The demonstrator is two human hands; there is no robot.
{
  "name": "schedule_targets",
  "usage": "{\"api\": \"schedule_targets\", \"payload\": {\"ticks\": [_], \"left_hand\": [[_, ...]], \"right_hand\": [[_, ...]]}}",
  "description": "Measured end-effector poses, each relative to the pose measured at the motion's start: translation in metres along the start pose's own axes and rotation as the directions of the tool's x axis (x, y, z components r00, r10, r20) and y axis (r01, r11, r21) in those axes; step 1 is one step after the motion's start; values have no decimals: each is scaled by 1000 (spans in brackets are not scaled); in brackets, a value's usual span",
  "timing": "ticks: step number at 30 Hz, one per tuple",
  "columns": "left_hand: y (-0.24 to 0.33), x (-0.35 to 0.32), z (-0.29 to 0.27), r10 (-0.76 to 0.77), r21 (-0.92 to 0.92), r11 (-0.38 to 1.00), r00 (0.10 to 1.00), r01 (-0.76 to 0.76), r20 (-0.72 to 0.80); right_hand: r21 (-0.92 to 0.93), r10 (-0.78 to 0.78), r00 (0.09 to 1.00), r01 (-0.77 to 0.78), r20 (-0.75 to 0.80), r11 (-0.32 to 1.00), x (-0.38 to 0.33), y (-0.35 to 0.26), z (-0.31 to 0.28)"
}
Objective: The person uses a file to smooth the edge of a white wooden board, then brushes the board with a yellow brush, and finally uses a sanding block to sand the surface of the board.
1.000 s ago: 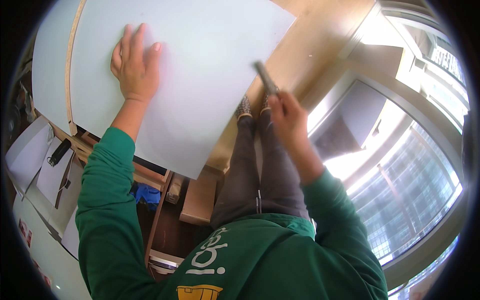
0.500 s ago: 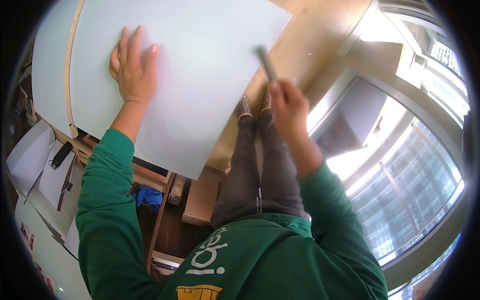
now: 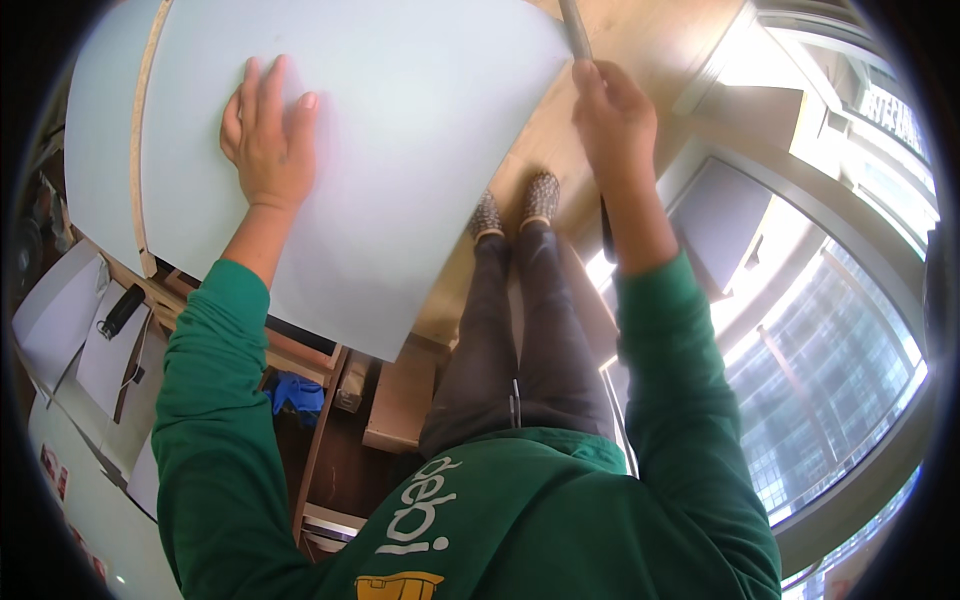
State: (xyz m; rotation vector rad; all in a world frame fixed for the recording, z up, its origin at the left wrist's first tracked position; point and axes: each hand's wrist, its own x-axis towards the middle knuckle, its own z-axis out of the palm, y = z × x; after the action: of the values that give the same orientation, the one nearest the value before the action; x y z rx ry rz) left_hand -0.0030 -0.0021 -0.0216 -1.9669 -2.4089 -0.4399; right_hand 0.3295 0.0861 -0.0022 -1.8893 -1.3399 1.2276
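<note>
At far left, a black bottle (image 3: 122, 312) lies on a pale surface. Right of it, a narrow wooden edge strip (image 3: 137, 130) runs along the white panel (image 3: 420, 160), which spans the upper left and middle. The left hand (image 3: 268, 155) rests on the panel, fingers (image 3: 269, 100) slightly spread, grasping nothing. Below lies a blue cloth (image 3: 298, 392). Farther right, beyond patterned shoes (image 3: 541, 197), the right hand (image 3: 618, 115) has its fingers closed round a slim grey-shafted tool (image 3: 575, 30), near the panel's right edge; the shaft leaves the view at the top.
</note>
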Motion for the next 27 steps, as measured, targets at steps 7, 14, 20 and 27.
{"api": "schedule_targets", "payload": {"ticks": [7,14,20,27], "left_hand": [[-2,-1,-3,-20,-39,999,1000,20,11],[-3,-3,-3,-9,-48,999,1000,9,2],[-4,-4,-3,2,-24,1000,1000,-3,-18],[-7,-4,1,0,-23,1000,1000,-1,-23]], "right_hand": [[-116,-31,967,63,254,991,-129,37,1],[-89,40,943,-11,331,996,-148,48,-11],[-131,105,950,-69,294,989,-126,50,5],[-129,9,977,19,215,991,-136,52,15]]}}
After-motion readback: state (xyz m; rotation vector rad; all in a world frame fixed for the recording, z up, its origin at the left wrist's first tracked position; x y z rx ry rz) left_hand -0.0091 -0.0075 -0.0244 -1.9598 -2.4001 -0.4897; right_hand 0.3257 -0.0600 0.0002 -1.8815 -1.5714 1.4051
